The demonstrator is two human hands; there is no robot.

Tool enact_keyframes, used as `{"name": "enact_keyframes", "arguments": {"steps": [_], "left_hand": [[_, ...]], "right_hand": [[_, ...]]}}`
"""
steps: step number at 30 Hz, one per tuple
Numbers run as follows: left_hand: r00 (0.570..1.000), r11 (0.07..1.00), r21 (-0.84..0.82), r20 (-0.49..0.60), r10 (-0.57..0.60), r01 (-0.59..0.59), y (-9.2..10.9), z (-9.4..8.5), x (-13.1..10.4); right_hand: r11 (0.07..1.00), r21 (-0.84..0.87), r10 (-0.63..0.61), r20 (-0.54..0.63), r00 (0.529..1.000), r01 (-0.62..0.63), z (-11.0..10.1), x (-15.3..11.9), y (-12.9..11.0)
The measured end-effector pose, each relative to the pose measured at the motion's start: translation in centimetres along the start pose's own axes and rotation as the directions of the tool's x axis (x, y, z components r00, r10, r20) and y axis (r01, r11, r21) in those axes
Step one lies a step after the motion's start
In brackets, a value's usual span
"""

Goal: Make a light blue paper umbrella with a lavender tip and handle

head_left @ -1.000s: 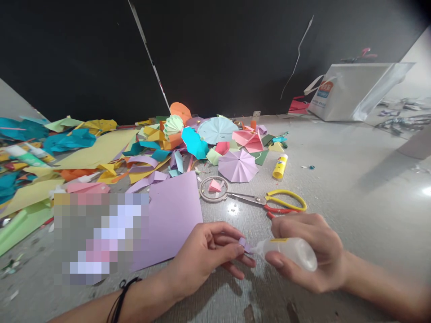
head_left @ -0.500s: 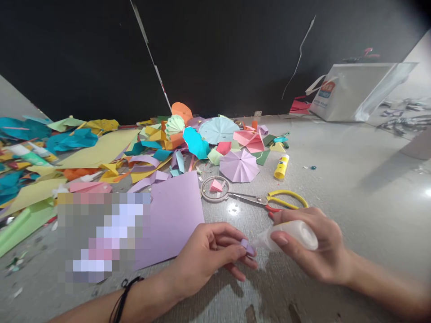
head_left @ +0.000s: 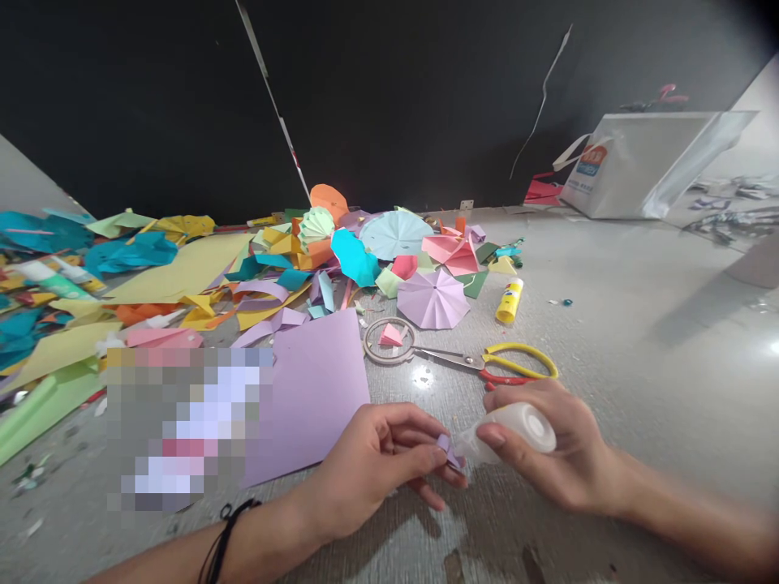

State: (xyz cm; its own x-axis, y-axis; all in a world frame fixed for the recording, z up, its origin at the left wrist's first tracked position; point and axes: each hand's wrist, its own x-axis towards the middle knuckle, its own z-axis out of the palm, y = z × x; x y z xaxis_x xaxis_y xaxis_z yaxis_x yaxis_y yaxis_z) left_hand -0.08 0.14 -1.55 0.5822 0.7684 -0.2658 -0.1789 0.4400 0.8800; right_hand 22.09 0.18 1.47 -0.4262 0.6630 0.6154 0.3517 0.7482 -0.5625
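Observation:
Between thumb and fingers, my left hand (head_left: 377, 466) pinches a small folded piece of purple paper (head_left: 449, 448). My right hand (head_left: 563, 454) is wrapped round a white, translucent glue bottle (head_left: 523, 428), tilted so its nozzle points left at the purple piece. The nozzle tip is at the paper; whether it touches is hard to see. Just beyond my right hand lie scissors (head_left: 468, 361) with yellow and red handles. A purple paper sheet (head_left: 316, 389) lies flat left of my left hand.
A roll of tape (head_left: 367, 350) encircles a pink paper scrap (head_left: 391, 335). Behind are a pleated lilac paper disc (head_left: 433, 300), a yellow glue stick (head_left: 510, 301) and heaped coloured paper (head_left: 273, 264). A white bag (head_left: 639, 166) stands far right, against a black wall (head_left: 414, 97).
My right hand has shifted slightly left with the glue bottle, bringing its nozzle closer to the purple paper. The purple piece has turned a little; my left hand is nearly still.

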Motion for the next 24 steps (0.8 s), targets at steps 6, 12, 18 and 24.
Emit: {"name": "enact_keyframes", "arguments": {"steps": [6, 12, 18, 24], "left_hand": [[1.0, 1.0, 0.001, -0.002, -0.001, 0.001, 0.04, 0.18, 0.02], [1.0, 1.0, -0.004, -0.003, -0.001, 0.001, 0.1, 0.18, -0.03], [1.0, 1.0, 0.008, -0.001, -0.003, 0.003, 0.11, 0.18, -0.07], [1.0, 1.0, 0.018, -0.002, -0.007, 0.007, 0.23, 0.26, -0.05]], "right_hand": [[0.999, -0.037, 0.008, 0.007, 1.0, -0.008, -0.08, 0.17, -0.36], [0.996, -0.084, 0.021, 0.008, 1.0, -0.02, -0.13, 0.15, -0.61], [0.997, -0.071, 0.007, -0.028, 1.0, -0.009, 0.06, -0.04, -0.59], [0.999, -0.011, 0.033, -0.021, 0.999, -0.033, 0.05, 0.03, -0.57]]}}
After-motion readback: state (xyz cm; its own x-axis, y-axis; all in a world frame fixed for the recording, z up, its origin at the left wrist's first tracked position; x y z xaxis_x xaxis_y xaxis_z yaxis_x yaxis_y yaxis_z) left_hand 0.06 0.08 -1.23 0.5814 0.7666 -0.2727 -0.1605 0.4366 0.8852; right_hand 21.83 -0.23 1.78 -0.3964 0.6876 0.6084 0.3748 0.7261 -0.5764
